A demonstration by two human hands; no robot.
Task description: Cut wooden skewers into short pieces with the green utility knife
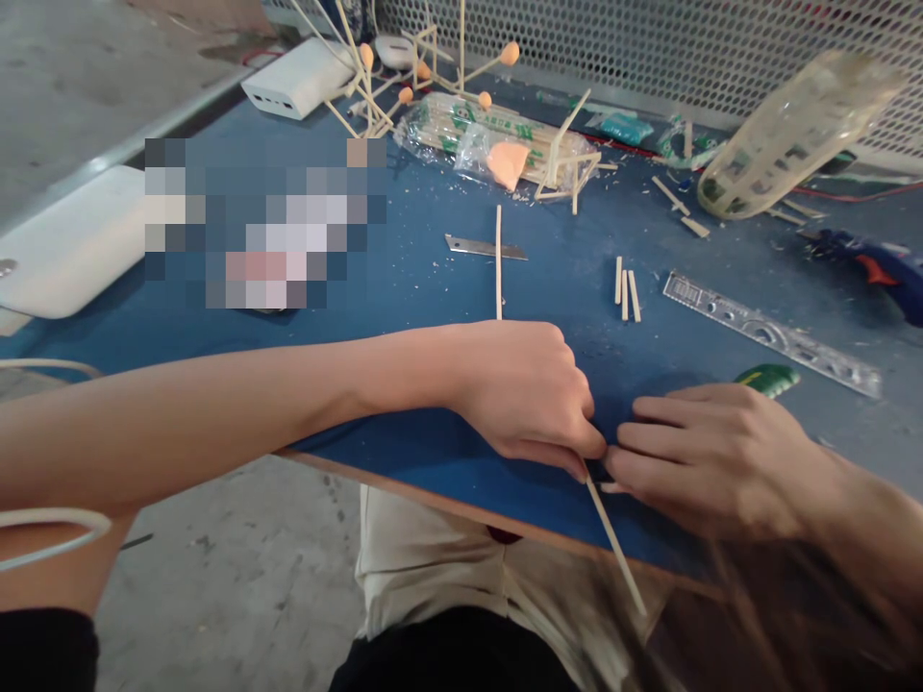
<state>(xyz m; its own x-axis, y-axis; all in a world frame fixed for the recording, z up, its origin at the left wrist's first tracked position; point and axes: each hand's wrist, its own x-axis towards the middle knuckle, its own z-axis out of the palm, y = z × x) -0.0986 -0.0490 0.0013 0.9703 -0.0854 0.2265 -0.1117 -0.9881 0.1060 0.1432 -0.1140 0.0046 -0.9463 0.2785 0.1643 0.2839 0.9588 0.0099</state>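
Observation:
My left hand (523,389) is closed, its thumb and forefinger pinching a thin wooden stick (616,548). The stick slants down past the table's front edge. My right hand (721,461) lies close beside it with curled fingers, their tips almost meeting the left fingertips. A pale stub shows under the right fingers, but their grip is hidden. Behind the right hand, a green handle (768,378) is partly covered. Beyond the left hand, another wooden stick (498,259) lies across a bare cutter blade (472,246). Short cut sticks (625,293) lie farther right.
A clear ruler (771,332) and a blue tool (880,269) lie at right, below a tilted plastic bottle (793,135). Packaged sticks (468,130), stick frames and a white power bank (299,82) stand at the back. A perforated panel (649,58) borders the table.

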